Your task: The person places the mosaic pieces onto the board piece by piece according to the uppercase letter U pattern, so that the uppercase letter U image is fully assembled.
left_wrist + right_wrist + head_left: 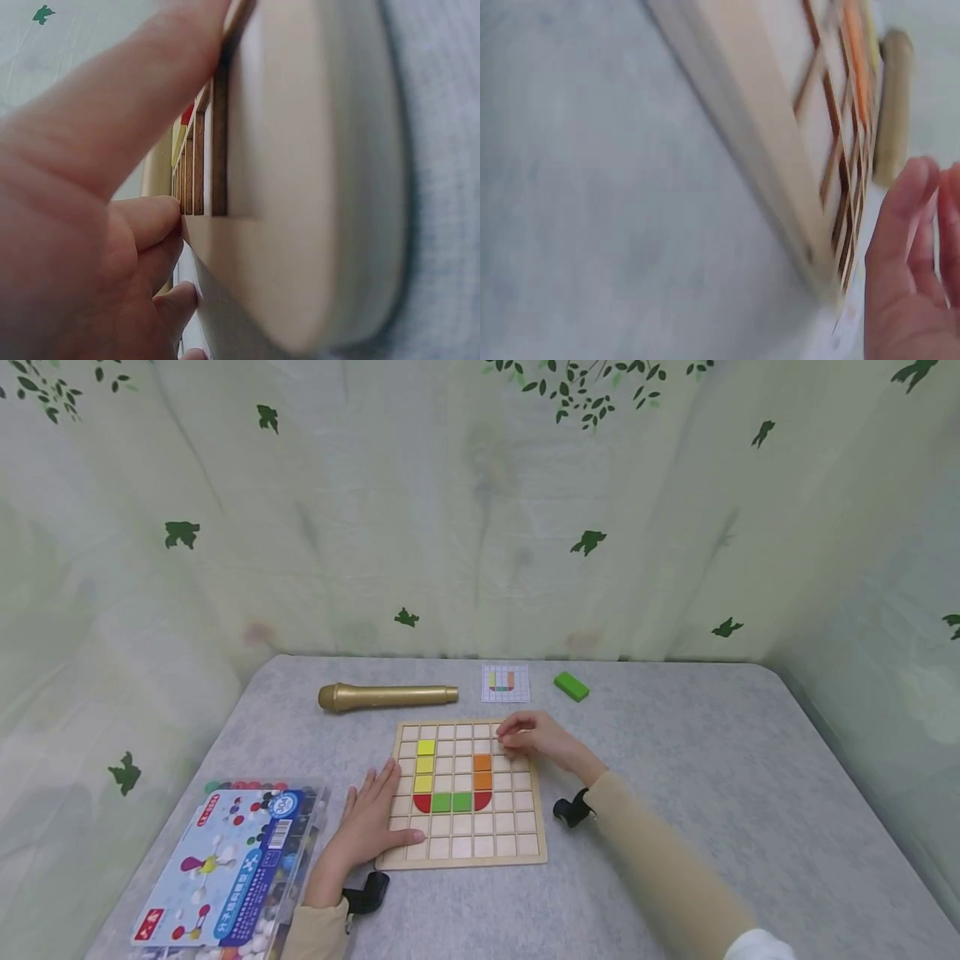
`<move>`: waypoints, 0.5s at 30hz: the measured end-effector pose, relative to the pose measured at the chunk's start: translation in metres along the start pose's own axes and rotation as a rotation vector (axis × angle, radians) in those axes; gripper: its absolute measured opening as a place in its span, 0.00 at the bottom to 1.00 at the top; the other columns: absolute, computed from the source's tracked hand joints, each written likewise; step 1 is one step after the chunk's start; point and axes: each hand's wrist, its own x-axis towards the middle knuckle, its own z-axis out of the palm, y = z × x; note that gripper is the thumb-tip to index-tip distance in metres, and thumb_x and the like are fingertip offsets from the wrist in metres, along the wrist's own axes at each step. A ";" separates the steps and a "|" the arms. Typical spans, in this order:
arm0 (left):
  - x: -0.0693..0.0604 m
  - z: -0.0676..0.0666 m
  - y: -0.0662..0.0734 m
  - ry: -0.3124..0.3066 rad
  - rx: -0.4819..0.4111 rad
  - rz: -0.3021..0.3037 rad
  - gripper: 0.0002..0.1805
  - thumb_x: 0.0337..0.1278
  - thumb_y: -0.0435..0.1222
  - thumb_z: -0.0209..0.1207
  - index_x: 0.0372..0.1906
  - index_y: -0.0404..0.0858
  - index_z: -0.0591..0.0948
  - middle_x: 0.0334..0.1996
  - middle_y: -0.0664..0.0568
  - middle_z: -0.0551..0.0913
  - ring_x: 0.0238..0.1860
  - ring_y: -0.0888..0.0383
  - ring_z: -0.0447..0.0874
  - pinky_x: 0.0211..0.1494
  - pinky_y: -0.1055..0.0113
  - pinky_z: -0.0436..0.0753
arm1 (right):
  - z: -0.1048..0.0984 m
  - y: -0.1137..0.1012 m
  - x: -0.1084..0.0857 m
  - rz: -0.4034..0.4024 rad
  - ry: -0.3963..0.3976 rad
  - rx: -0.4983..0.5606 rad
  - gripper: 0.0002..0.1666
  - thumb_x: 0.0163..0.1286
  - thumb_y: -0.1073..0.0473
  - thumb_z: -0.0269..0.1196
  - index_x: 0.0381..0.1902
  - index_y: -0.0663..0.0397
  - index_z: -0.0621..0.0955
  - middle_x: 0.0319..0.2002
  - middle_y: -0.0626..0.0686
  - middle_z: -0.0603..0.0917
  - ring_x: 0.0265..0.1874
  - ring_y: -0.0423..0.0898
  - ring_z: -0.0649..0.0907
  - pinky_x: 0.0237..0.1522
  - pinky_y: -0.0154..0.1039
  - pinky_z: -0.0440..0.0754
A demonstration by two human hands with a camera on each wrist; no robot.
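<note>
A square wooden grid board (461,863) lies on the table, bearing a U of coloured tiles. Three yellow tiles (424,764) form its left side, two orange tiles (482,771) its right. Along the bottom, two green tiles (452,802) sit between two rounded red tiles (422,803). My left hand (371,814) rests on the board's left edge, fingers extended and thumb spread over its lower left part. Over the upper right cells hovers my right hand (543,743), its fingers bent toward the thumb. Whether anything small is between those fingertips cannot be made out.
Behind the board lie a gold microphone-shaped object (386,696), a small pattern card (505,683) showing a similar U, and a green block (572,686). A plastic case of molecular model pieces (225,864) stands at the front left. A leaf-printed curtain (480,527) surrounds the table.
</note>
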 end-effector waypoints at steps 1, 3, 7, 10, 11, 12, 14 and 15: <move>0.000 0.000 0.000 0.000 0.000 0.000 0.63 0.41 0.55 0.71 0.73 0.25 0.49 0.74 0.36 0.43 0.72 0.33 0.35 0.67 0.34 0.35 | -0.006 0.001 -0.001 0.010 0.000 0.041 0.13 0.67 0.67 0.60 0.47 0.72 0.78 0.40 0.64 0.82 0.34 0.49 0.82 0.44 0.42 0.82; 0.000 0.000 0.000 0.000 0.002 0.001 0.63 0.41 0.55 0.71 0.73 0.25 0.49 0.74 0.36 0.43 0.72 0.33 0.35 0.67 0.34 0.35 | -0.018 0.003 -0.005 0.035 0.012 0.096 0.15 0.67 0.66 0.61 0.48 0.72 0.77 0.43 0.65 0.81 0.37 0.49 0.82 0.47 0.42 0.81; 0.000 0.000 0.001 0.000 0.001 0.002 0.63 0.42 0.55 0.71 0.73 0.25 0.49 0.74 0.36 0.43 0.72 0.33 0.35 0.66 0.33 0.35 | -0.041 0.008 -0.011 0.037 0.064 0.091 0.16 0.68 0.65 0.60 0.50 0.69 0.76 0.45 0.61 0.82 0.38 0.46 0.82 0.46 0.39 0.81; 0.000 -0.001 0.002 -0.001 -0.002 0.002 0.63 0.42 0.55 0.71 0.73 0.25 0.49 0.74 0.36 0.43 0.72 0.33 0.34 0.67 0.34 0.34 | -0.055 0.012 -0.016 0.021 0.119 0.029 0.15 0.68 0.64 0.61 0.50 0.68 0.77 0.44 0.57 0.82 0.38 0.44 0.81 0.44 0.37 0.80; 0.000 -0.001 0.002 -0.002 -0.002 0.003 0.63 0.42 0.55 0.71 0.73 0.25 0.49 0.74 0.36 0.43 0.72 0.34 0.34 0.67 0.34 0.34 | -0.059 0.013 -0.017 0.021 0.137 0.006 0.16 0.67 0.64 0.61 0.50 0.67 0.77 0.44 0.56 0.83 0.39 0.44 0.81 0.43 0.37 0.80; 0.000 -0.001 0.002 -0.003 -0.004 0.003 0.63 0.42 0.55 0.71 0.73 0.25 0.49 0.74 0.36 0.43 0.72 0.34 0.34 0.67 0.34 0.34 | -0.062 0.015 -0.019 0.024 0.153 -0.008 0.16 0.67 0.64 0.62 0.50 0.66 0.78 0.44 0.55 0.83 0.39 0.44 0.81 0.44 0.37 0.80; -0.001 -0.001 0.002 -0.005 -0.005 0.001 0.63 0.42 0.55 0.70 0.73 0.25 0.48 0.74 0.36 0.43 0.72 0.34 0.34 0.67 0.34 0.34 | -0.068 0.018 -0.021 0.035 0.169 -0.039 0.16 0.66 0.64 0.62 0.50 0.67 0.78 0.43 0.55 0.83 0.39 0.45 0.81 0.43 0.38 0.80; 0.000 -0.001 0.002 -0.006 -0.004 0.001 0.63 0.42 0.55 0.70 0.73 0.25 0.48 0.74 0.36 0.43 0.72 0.34 0.34 0.67 0.34 0.34 | -0.071 0.019 -0.022 0.042 0.173 -0.051 0.17 0.66 0.64 0.63 0.50 0.67 0.78 0.43 0.55 0.83 0.39 0.45 0.81 0.43 0.38 0.79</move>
